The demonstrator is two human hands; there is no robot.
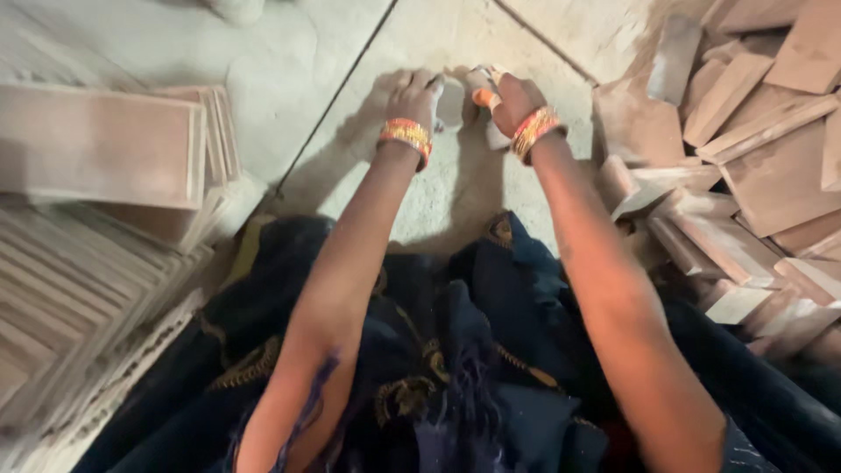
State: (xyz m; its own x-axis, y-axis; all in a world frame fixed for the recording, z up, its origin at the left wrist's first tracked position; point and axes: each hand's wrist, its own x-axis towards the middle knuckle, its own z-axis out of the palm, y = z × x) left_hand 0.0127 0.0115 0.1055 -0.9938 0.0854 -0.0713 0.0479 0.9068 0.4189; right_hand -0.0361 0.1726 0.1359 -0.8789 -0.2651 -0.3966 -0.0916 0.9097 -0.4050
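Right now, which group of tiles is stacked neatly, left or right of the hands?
The left stack: flat slabs squared up in tidy layers. The right pile is loose pieces tumbled at all angles.

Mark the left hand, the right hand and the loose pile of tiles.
left hand [413, 95], head view, on the back of the hand.
right hand [512, 98], head view, on the back of the hand.
loose pile of tiles [745, 166], head view, on a flat tile face.

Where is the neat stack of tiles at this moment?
In the head view, the neat stack of tiles sits at the left edge, on the side of the left hand, opposite the loose pile of tiles on the right.
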